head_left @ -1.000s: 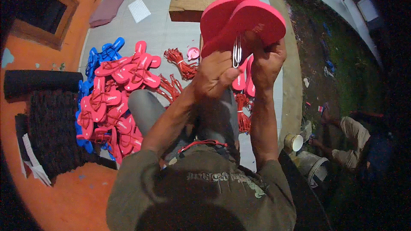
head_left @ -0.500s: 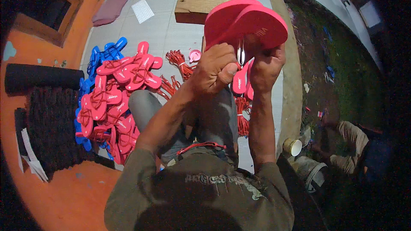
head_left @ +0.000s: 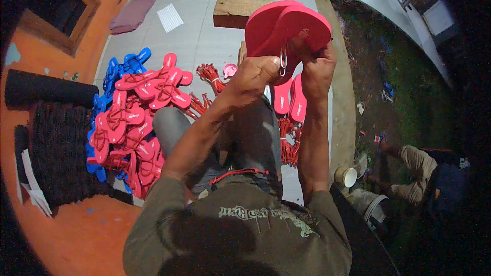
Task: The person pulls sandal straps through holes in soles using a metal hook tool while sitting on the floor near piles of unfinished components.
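Note:
A pair of red flip-flop soles (head_left: 299,28) is raised in front of me, overlapping with their undersides toward me. My right hand (head_left: 318,69) is closed on their lower right edge. My left hand (head_left: 255,76) is a fist just below left of the soles, its thumb against a thin, shiny metal looped tool (head_left: 283,62). That tool stands upright against the soles; its far end is hidden. Below the hands, two more red soles (head_left: 290,97) lie on the tiles above a bundle of red straps (head_left: 289,140).
Strapped red flip-flops (head_left: 146,112) are heaped at left, with blue ones (head_left: 115,74) behind and under them. Nearby are more red strap bundles (head_left: 208,74) and a small pink cup (head_left: 230,70). A wooden block (head_left: 238,11) lies ahead. Another person (head_left: 419,174) is at right.
My left thumb has turned up toward the metal tool, which shows lower on the soles. The soles have tilted and shifted slightly left in my right hand.

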Available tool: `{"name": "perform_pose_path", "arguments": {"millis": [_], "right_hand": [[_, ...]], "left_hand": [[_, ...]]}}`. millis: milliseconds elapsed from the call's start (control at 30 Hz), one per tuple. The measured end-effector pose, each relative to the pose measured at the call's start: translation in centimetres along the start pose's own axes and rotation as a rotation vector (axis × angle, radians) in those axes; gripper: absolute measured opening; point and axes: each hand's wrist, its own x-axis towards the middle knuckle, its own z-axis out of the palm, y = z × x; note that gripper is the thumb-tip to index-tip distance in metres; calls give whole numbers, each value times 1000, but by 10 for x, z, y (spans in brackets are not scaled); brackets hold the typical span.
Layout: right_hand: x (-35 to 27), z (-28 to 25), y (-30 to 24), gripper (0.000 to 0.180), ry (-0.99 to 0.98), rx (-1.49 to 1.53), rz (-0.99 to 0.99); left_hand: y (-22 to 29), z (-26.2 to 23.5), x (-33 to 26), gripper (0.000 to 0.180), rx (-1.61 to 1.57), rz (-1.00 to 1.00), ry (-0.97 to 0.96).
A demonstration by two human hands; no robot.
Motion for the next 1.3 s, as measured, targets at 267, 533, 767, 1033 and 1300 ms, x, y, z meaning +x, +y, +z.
{"name": "perform_pose_path", "arguments": {"millis": [267,533,767,1033,1300], "right_hand": [[-16,-2,-16,33,-101,-46,22],[-16,5,-26,26,-81,-45,92],[-20,13,-25,51,-59,-323,-105],[-144,-17,-14,27,-39,-103,290],[-152,-7,4,28,14,-87,351]], "left_hand": [[34,-9,16,36,513,379,404],[28,0,35,34,343,185,402],[55,7,-39,28,427,387,351],[4,35,-95,39,418,200,499],[-24,40,-118,22,745,186,329]]}}
